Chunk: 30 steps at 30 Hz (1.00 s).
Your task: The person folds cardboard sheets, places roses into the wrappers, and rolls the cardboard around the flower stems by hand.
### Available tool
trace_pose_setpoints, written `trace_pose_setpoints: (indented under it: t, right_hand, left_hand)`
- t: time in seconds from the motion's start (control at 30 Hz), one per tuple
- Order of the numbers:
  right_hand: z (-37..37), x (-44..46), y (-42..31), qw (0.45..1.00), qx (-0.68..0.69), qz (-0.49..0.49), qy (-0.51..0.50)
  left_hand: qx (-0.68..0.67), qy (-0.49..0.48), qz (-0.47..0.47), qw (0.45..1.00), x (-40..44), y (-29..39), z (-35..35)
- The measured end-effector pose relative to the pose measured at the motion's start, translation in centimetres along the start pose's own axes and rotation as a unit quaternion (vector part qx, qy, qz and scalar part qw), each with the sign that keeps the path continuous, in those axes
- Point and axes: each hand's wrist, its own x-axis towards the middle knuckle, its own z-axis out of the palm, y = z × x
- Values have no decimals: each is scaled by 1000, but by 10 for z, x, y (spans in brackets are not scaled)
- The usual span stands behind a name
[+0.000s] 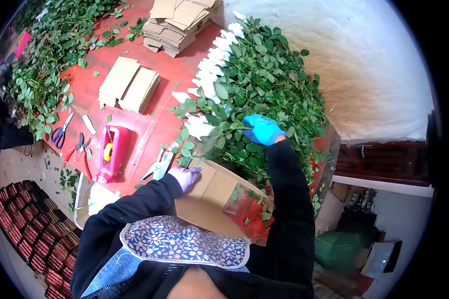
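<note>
My right hand (263, 129), in a blue glove, is closed around the stems of a few leafy roses (224, 124). White-covered heads (198, 127) at the far end of these stems point left. My left hand (185, 178), in a pale lilac glove, has its fingers closed at the upper left corner of a folded cardboard sheet (204, 204) in front of my body. Beside that hand lie scissors (160, 164) with pale blue handles. Under and behind my right hand spreads a large pile of roses (279, 84), their white heads lined up on the left.
On the red table (154, 124) stand a pink tape dispenser (113, 154), red-handled pruners (78, 152), dark scissors (61, 132) and stacks of cardboard (127, 84). More cardboard (177, 27) is piled at the back. Leafy stems (50, 65) cover the left, where another person's arm shows.
</note>
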Motion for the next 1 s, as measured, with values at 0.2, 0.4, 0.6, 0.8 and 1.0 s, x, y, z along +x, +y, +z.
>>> trace_pose_setpoints:
  t: [0.2, 0.4, 0.6, 0.8, 1.0]
  right_hand:
    - [-38, -65, 26, 983, -14, 25, 182]
    - [-105, -165, 26, 852, 130, 219, 457]
    - [-84, -284, -3, 961, 56, 104, 249]
    - [-51, -241, -106, 978, 185, -42, -87]
    - [43, -227, -81, 933, 283, 21, -221]
  left_hand:
    - [24, -29, -4, 999, 2, 0, -4]
    - [11, -37, -6, 999, 4, 0, -12]
    - [-72, 13, 22, 997, 2, -7, -21]
    - [-578, -150, -80, 798, 11, -65, -10]
    - [-831, -136, -6, 539, -25, -30, -66]
